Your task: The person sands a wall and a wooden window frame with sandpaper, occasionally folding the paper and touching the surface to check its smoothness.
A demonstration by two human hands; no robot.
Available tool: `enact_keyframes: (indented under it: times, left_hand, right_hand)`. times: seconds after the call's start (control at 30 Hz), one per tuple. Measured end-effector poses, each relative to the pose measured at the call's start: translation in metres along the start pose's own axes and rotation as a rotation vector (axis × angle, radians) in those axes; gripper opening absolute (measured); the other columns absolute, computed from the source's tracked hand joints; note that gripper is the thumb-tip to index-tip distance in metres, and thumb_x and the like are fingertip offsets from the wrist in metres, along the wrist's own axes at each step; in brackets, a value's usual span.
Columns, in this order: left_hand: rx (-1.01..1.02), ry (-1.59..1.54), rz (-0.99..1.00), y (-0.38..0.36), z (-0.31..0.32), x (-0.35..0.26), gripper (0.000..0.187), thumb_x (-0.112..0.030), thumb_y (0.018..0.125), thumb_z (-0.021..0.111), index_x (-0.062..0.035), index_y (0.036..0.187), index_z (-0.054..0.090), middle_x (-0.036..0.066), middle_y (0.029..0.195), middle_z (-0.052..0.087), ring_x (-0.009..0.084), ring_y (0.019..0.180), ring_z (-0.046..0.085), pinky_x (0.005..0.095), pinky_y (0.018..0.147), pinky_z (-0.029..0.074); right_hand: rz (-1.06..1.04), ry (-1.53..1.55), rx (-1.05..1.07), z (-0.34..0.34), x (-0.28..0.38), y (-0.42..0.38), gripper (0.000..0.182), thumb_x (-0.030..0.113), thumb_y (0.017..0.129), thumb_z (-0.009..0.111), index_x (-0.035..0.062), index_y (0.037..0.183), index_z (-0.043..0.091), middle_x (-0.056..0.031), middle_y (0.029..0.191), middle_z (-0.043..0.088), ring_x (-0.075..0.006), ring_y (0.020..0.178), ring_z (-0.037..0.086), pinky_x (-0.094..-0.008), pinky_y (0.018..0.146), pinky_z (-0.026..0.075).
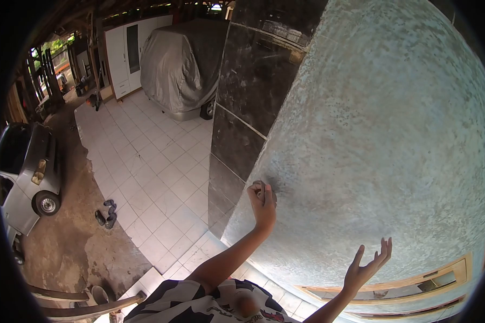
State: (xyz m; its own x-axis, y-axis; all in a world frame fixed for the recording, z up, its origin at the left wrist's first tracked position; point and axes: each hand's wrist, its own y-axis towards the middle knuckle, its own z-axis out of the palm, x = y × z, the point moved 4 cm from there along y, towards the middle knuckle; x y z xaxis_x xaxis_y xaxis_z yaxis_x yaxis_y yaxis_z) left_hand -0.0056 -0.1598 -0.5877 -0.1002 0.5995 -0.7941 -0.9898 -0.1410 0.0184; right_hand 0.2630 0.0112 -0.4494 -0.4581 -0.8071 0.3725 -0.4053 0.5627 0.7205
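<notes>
My left hand (262,203) is raised against the blotchy blue-grey wall (361,151), close to its left edge. Its fingers are curled around a small dark grey piece (273,195), pressed at the wall surface; a darker smudge shows beside it. What kind of thing the piece is, I cannot tell. Lower and farther right, my right hand (365,269) is held up in front of the same wall, fingers spread and holding nothing. Dark tiles (253,91) with pale joints run along the wall's left edge.
A window with a wooden frame (415,282) is at lower right. White floor tiles (156,161) stretch left to a covered car (172,64) and a white cupboard (121,59). Sandals (109,215) lie by the floor's edge, near a silver vehicle (29,172). A wooden rail (102,309) is at lower left.
</notes>
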Motion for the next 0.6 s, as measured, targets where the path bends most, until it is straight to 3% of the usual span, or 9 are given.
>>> enact_keyframes:
  times: [0.03,0.1,0.13,0.17,0.2,0.27,0.43,0.5,0.6]
  left_hand:
    - [-0.009,-0.026,0.005,0.004,0.007,0.008,0.017,-0.013,0.106,0.058,-0.0032,0.114,0.046,0.005,0.108,0.048,0.0123,0.091,0.047,0.0293,0.088,0.042]
    - [0.053,0.183,0.083,-0.002,0.008,0.031,0.038,-0.009,0.107,0.053,0.0026,0.141,0.041,0.016,0.133,0.046,0.0248,0.119,0.053,0.0357,0.104,0.042]
    - [0.129,0.300,0.209,-0.014,0.015,0.017,0.049,-0.008,0.107,0.050,0.0022,0.151,0.029,0.021,0.147,0.036,0.0316,0.135,0.040,0.0398,0.112,0.037]
    - [0.206,0.418,0.337,-0.024,0.022,0.005,0.062,-0.006,0.107,0.047,0.0017,0.161,0.017,0.026,0.161,0.026,0.0385,0.151,0.028,0.0439,0.120,0.032]
    - [0.343,0.520,0.345,-0.027,0.024,0.004,0.070,-0.004,0.107,0.042,0.0006,0.163,0.001,0.027,0.170,-0.002,0.0410,0.158,0.003,0.0474,0.126,0.017]
    - [0.337,0.510,0.321,-0.019,0.031,0.009,0.071,-0.005,0.107,0.042,0.0022,0.163,-0.001,0.028,0.169,-0.007,0.0417,0.158,-0.001,0.0476,0.127,0.013]
    - [0.331,0.498,0.322,-0.025,0.047,0.020,0.076,-0.006,0.107,0.042,0.0055,0.160,-0.012,0.031,0.167,-0.016,0.0433,0.156,-0.016,0.0498,0.126,-0.003]
    - [0.477,0.539,0.328,-0.034,0.051,0.023,0.075,-0.015,0.110,0.037,0.0063,0.158,-0.017,0.027,0.166,-0.023,0.0390,0.155,-0.022,0.0464,0.126,-0.009]
    - [0.326,0.517,0.323,0.007,0.046,0.012,0.078,-0.007,0.107,0.039,0.0068,0.157,-0.018,0.031,0.164,-0.026,0.0444,0.153,-0.025,0.0528,0.124,-0.009]
  right_hand:
    - [-0.004,0.004,-0.003,0.000,-0.004,-0.001,0.055,0.029,0.101,0.064,0.0101,0.148,0.044,-0.0186,0.160,0.034,-0.0389,0.149,0.035,-0.0613,0.111,0.042]
    - [0.162,-0.170,-0.140,-0.005,-0.020,-0.004,0.067,0.042,0.103,0.059,0.0145,0.158,0.031,-0.0192,0.166,0.021,-0.0395,0.154,0.023,-0.0652,0.118,0.034]
    - [0.218,-0.179,-0.098,-0.002,-0.035,-0.006,0.076,0.052,0.104,0.051,0.0158,0.163,0.019,-0.0202,0.169,0.009,-0.0413,0.157,0.013,-0.0677,0.122,0.025]
    - [0.221,-0.178,-0.103,0.000,-0.038,-0.006,0.076,0.052,0.104,0.051,0.0158,0.163,0.019,-0.0202,0.169,0.009,-0.0413,0.157,0.013,-0.0677,0.122,0.025]
    - [0.261,-0.144,-0.062,0.004,-0.043,-0.007,0.078,0.055,0.105,0.048,0.0152,0.164,0.015,-0.0203,0.170,0.005,-0.0412,0.157,0.009,-0.0683,0.122,0.024]
    - [0.307,-0.109,-0.022,0.010,-0.053,-0.010,0.080,0.057,0.105,0.044,0.0147,0.165,0.011,-0.0203,0.171,0.002,-0.0412,0.158,0.005,-0.0689,0.122,0.022]
    - [0.367,-0.180,0.287,0.033,-0.060,-0.007,0.092,0.062,0.105,0.038,0.0135,0.164,-0.013,-0.0197,0.169,-0.020,-0.0408,0.158,-0.008,-0.0709,0.121,0.011]
    - [0.362,-0.190,0.326,0.046,-0.066,-0.005,0.096,0.063,0.105,0.037,0.0110,0.161,-0.021,-0.0230,0.166,-0.028,-0.0436,0.156,-0.016,-0.0718,0.120,0.008]
    - [0.308,-0.235,0.324,0.058,-0.074,-0.007,0.106,0.065,0.104,0.037,-0.0024,0.156,-0.025,-0.0338,0.160,-0.032,-0.0483,0.151,-0.026,-0.0696,0.120,0.007]
